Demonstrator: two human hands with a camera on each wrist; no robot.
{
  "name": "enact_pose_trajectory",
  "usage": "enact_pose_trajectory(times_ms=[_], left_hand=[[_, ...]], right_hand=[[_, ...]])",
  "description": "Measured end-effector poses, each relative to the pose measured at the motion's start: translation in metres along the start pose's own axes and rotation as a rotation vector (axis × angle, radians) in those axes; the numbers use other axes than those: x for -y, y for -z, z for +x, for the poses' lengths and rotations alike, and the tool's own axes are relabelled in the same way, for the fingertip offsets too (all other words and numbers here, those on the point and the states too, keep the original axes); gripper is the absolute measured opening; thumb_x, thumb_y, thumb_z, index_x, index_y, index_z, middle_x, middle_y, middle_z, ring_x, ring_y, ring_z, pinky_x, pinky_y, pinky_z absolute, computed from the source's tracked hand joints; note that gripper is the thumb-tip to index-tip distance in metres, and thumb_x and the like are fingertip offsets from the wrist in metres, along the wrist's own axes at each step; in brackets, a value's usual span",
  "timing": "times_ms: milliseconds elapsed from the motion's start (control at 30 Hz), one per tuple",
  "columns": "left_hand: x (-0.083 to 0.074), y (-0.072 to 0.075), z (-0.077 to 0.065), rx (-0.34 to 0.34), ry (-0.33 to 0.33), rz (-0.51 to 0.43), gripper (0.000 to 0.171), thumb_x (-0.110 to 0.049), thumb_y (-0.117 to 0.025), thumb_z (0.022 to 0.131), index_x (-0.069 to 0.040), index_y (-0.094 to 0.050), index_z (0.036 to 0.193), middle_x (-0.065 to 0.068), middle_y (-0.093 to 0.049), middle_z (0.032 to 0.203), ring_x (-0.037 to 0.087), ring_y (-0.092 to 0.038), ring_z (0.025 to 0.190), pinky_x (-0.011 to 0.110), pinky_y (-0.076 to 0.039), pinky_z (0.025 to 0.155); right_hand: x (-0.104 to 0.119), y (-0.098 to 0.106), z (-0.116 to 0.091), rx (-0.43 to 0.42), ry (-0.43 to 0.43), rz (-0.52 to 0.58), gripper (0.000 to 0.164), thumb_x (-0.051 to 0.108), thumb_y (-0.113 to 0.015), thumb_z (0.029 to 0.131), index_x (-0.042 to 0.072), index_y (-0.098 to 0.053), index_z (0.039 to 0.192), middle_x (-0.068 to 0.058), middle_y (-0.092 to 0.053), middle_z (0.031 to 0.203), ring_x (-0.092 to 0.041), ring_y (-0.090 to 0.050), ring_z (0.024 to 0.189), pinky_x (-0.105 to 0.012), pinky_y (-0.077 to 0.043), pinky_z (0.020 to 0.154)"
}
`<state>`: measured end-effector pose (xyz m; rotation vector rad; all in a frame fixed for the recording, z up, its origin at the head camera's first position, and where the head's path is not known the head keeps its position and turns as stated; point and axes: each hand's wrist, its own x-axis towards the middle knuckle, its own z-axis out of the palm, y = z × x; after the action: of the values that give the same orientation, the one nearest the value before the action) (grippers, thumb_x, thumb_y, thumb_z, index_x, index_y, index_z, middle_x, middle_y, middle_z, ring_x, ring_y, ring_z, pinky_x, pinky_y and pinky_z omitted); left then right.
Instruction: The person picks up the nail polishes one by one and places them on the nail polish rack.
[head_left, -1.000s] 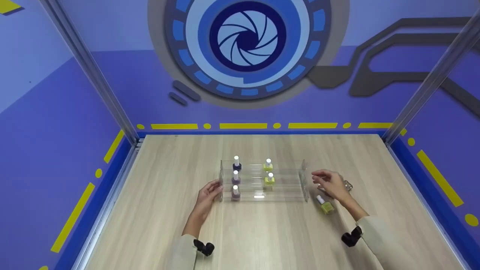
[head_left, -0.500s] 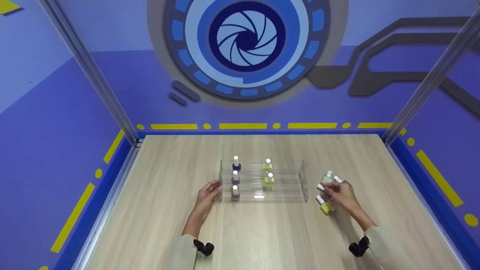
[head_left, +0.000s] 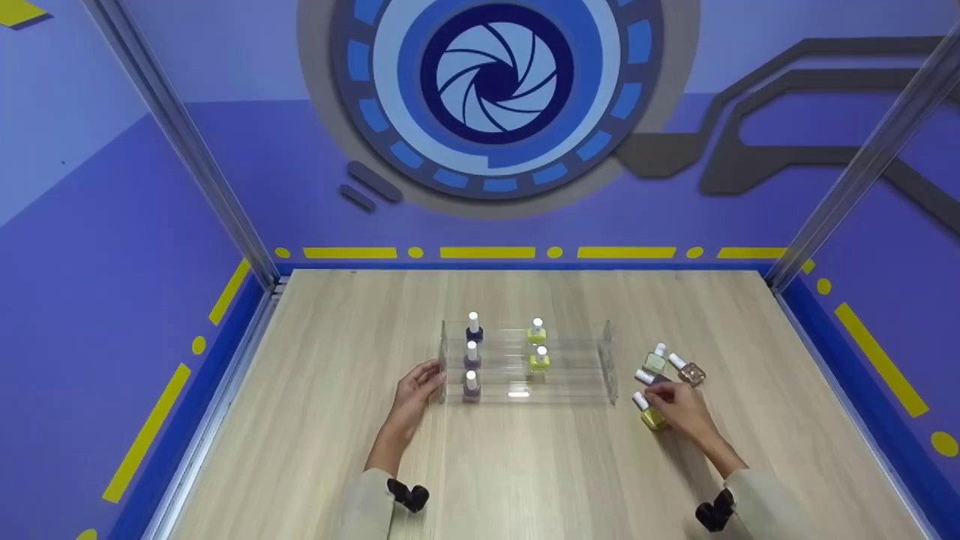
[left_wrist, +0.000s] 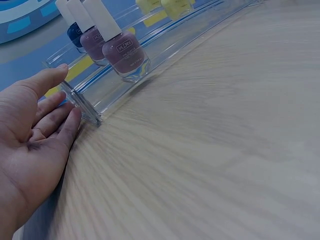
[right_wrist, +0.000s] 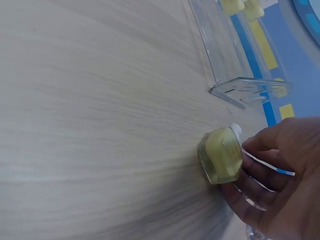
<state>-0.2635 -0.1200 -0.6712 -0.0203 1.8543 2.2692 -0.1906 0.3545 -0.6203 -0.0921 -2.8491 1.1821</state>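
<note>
A clear tiered rack (head_left: 570, 390) stands mid-table, with a dark bottle and two mauve nail polish bottles (left_wrist: 125, 55) in its left column. Two yellow bottles (head_left: 539, 361) stand on its back and middle tiers. My left hand (head_left: 411, 394) holds the rack's left end panel, thumb at the panel's edge and fingers along its outer side. Right of the rack, my right hand (head_left: 684, 411) has thumb and fingers around a yellow-green nail polish bottle (right_wrist: 222, 155) with a white cap. That bottle lies tilted, close over the table.
Beyond my right hand lie a pale green bottle (head_left: 655, 363), a glittery brownish bottle (head_left: 691, 373) and a dark purple bottle (head_left: 657, 379), partly behind my fingers. The wooden table (head_left: 525, 472) is walled by blue panels (head_left: 240, 172) with metal posts (head_left: 862, 150).
My right hand first draws back from near the rack's right end to the loose bottles, then shifts slightly toward me onto the yellow-green one. My left hand stays at the rack.
</note>
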Motion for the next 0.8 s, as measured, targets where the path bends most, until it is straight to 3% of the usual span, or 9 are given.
enact_pose_trajectory(times_ms=[133, 300, 567, 800], left_hand=[[0.000, -0.001, 0.001, 0.010, 0.004, 0.004, 0.054, -0.015, -0.066, 0.100, 0.008, -0.046, 0.145, 0.027, -0.050, 0.150, 0.015, -0.057, 0.128, 0.025, -0.051, 0.108], [0.000, -0.003, 0.001, 0.001, 0.016, 0.018, 0.054, -0.016, -0.068, 0.099, 0.006, -0.048, 0.145, 0.025, -0.051, 0.150, 0.016, -0.057, 0.130, 0.024, -0.051, 0.108], [0.000, -0.002, 0.000, -0.001, 0.021, 0.002, 0.053, -0.015, -0.068, 0.099, 0.005, -0.049, 0.144, 0.024, -0.051, 0.150, 0.017, -0.057, 0.130, 0.027, -0.051, 0.110], [0.001, -0.001, 0.001, -0.009, -0.004, -0.006, 0.050, -0.012, -0.067, 0.099, 0.007, -0.050, 0.142, 0.027, -0.052, 0.147, 0.024, -0.056, 0.132, 0.022, -0.053, 0.103]], right_hand=[[0.000, -0.004, -0.004, 0.005, -0.025, -0.024, 0.012, 0.004, -0.071, 0.093, -0.006, -0.075, 0.098, -0.020, -0.077, 0.096, -0.021, -0.070, 0.084, -0.020, -0.054, 0.068], [0.001, -0.009, -0.007, 0.023, -0.073, -0.007, 0.018, 0.014, -0.074, 0.093, -0.003, -0.076, 0.098, -0.013, -0.075, 0.090, -0.013, -0.062, 0.076, -0.017, -0.049, 0.062], [-0.003, -0.016, -0.009, -0.012, -0.104, 0.026, 0.016, 0.014, -0.077, 0.090, -0.001, -0.076, 0.096, -0.012, -0.076, 0.092, -0.011, -0.061, 0.076, -0.016, -0.049, 0.063], [-0.002, -0.016, -0.010, -0.027, -0.135, 0.077, 0.021, 0.015, -0.075, 0.093, -0.003, -0.074, 0.105, -0.016, -0.075, 0.099, -0.012, -0.062, 0.082, -0.015, -0.050, 0.065]])
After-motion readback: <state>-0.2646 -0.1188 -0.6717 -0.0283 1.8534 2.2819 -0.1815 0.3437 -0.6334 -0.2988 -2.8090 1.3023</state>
